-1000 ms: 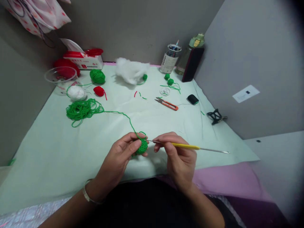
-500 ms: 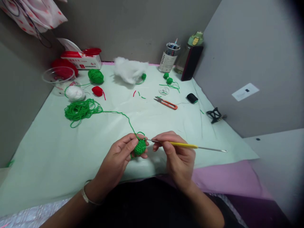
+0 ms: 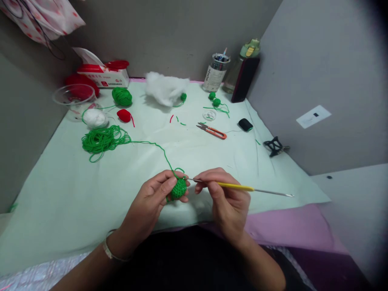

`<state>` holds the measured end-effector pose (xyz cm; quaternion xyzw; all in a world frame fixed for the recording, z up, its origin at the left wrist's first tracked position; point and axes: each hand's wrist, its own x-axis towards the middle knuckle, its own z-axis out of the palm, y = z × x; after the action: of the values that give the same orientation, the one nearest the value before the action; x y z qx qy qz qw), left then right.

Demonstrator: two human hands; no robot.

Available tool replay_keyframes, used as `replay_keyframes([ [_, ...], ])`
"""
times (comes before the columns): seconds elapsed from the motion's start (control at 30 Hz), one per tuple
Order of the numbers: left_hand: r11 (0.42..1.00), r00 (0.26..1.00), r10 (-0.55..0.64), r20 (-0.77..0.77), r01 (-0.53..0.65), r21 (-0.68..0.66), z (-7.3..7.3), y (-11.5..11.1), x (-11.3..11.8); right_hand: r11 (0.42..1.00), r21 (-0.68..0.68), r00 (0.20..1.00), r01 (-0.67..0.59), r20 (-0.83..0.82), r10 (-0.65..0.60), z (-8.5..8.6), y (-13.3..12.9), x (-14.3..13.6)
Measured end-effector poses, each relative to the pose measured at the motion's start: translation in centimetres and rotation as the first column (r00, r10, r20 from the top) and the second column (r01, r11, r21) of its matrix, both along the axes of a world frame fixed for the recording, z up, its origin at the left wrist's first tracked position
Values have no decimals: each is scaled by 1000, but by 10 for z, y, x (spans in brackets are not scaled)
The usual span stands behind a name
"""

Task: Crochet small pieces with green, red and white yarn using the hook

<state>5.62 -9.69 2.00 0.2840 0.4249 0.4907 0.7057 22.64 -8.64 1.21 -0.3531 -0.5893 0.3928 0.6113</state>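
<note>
Near the front of the table, my left hand (image 3: 154, 196) is closed around a small round green crochet piece (image 3: 178, 188), pinching it between thumb and fingers. My right hand (image 3: 227, 198) grips a crochet hook (image 3: 236, 186) with a yellow handle and metal ends, held almost level. The hook's left tip meets the top edge of the crochet piece, where a short loop of yarn stands up; the exact stitch is too small to make out. Green yarn (image 3: 160, 147) runs from my left fingers back to a loose green heap (image 3: 103, 140) at the left.
Orange-handled thread snips (image 3: 212, 131) lie mid-table, near a black case (image 3: 245, 125) and a black claw clip (image 3: 275, 146). White stuffing (image 3: 165, 89), yarn balls (image 3: 122, 97), a tissue box (image 3: 106, 76), a pen cup (image 3: 216, 72) and a bottle (image 3: 235, 72) stand farther back. Grey partitions enclose the table.
The crochet hook's free right end has shifted slightly right and down. Both hands stay nearly in place, and the crochet piece keeps its position.
</note>
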Motion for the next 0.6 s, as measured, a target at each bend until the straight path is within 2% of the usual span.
replay_keyframes([
  [0.17, 999, 1000, 14, 2, -14, -34, -1, 0, 0, 1000, 1, 1000, 7, 4, -7, -1, 1, 0],
  [0.43, 1000, 1000, 3, -10, -3, -7, -1, 1, 0, 1000, 16, 999, 15, 48, -16, 2, 0, 0],
  [0.6, 998, 999, -41, -34, 42, 42, -1, 1, 0, 999, 34, 997, -1, 78, -2, 2, -1, -1],
])
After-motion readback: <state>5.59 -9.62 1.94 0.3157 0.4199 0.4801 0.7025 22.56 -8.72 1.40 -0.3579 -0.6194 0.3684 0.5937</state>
